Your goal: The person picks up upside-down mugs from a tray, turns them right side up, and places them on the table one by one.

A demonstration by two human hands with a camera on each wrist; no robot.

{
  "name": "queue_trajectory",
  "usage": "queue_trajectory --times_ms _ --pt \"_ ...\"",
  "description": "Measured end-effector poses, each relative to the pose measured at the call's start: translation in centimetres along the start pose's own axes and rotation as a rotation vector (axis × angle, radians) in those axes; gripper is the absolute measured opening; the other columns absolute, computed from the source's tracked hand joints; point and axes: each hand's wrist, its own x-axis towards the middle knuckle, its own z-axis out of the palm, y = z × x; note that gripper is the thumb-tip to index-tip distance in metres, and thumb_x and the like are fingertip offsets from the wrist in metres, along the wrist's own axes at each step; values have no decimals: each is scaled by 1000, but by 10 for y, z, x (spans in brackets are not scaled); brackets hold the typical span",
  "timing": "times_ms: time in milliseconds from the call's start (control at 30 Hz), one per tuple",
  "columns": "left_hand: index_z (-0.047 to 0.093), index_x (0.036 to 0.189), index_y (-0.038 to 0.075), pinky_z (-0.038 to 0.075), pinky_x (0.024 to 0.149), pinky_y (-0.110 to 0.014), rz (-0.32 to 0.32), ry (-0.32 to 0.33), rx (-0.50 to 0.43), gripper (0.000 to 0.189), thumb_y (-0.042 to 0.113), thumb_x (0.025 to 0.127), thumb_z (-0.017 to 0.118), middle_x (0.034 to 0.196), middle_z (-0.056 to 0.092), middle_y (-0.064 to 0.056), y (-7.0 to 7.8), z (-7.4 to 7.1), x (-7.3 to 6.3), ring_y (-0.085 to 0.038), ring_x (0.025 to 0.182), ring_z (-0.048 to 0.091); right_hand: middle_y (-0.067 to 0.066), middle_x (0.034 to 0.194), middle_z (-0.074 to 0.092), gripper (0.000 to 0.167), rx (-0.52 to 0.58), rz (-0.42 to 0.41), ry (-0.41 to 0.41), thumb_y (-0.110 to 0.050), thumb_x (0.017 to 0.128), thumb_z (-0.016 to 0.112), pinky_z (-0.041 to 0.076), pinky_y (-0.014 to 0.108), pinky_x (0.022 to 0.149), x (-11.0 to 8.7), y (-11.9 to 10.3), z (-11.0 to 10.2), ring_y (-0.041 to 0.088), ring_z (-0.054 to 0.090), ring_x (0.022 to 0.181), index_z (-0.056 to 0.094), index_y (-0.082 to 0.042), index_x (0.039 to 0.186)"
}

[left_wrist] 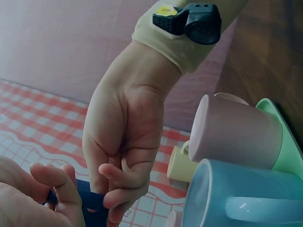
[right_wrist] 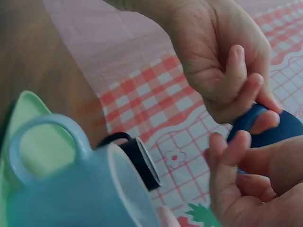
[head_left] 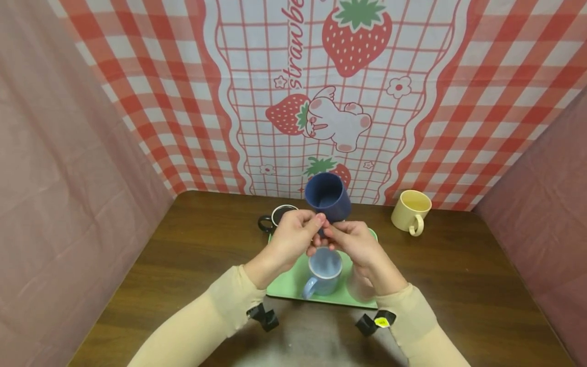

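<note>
A dark blue mug [head_left: 334, 203] is held up above the back of the green tray [head_left: 293, 283], its mouth tilted towards the head camera. My left hand [head_left: 291, 237] and right hand [head_left: 359, 244] meet at its near side, pinching what looks like its handle, mostly hidden by the fingers. Both hands also show in the left wrist view, with the right hand [left_wrist: 130, 118] beyond the left hand [left_wrist: 33, 194]. Below them a light blue mug [head_left: 327, 283] stands upright on the tray. Beside it is a pink mug [left_wrist: 236, 132], largely covered by my right wrist in the head view.
A black mug [head_left: 266, 224] with a white rim stands behind my left hand, partly hidden. At the back right of the wooden table [head_left: 458, 285] is a yellow mug [head_left: 405, 216]. A strawberry-patterned cloth [head_left: 257, 66] hangs behind, with pink curtains [head_left: 69, 168] at both sides.
</note>
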Motion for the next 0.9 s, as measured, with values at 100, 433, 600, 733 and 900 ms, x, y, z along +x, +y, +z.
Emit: queue_trajectory --times_ms 100,433,600,733,900 --pt "67 101 -12 44 49 -20 36 11 16 29 10 116 55 66 58 -2 1 -2 -1 -8 55 52 7 89 80 27 -95 -28 -85 -8 110 66 61 24 76 -2 -6 -7 11 74 83 74 16 120" --pt "68 96 -7 48 54 -21 58 67 88 28 11 115 57 80 73 -4 -4 -15 -4 -9 58 54 21 107 80 31 -446 -221 -62 -12 108 70 63 31 73 -6 -20 -58 18 77 88 74 10 129" --pt "67 95 -7 50 53 -21 41 116 65 26 9 114 58 80 72 -6 -5 -28 -6 -10 58 53 11 115 81 34 -672 -305 -14 -21 105 76 61 26 76 -13 -10 -87 20 75 94 76 -1 133" --pt "68 95 -6 50 54 -21 30 162 83 27 11 114 58 82 73 -9 -3 -41 -9 -9 58 53 8 122 79 37 -809 -444 -4 -20 99 83 60 28 78 -20 9 -103 17 71 95 77 -4 132" --pt "68 96 -7 51 54 -22 44 222 118 28 11 114 58 84 74 -14 -2 -62 -10 -10 59 54 6 131 75 51 -894 -580 -37 -21 91 90 59 34 88 -31 31 -114 14 68 109 73 -8 137"
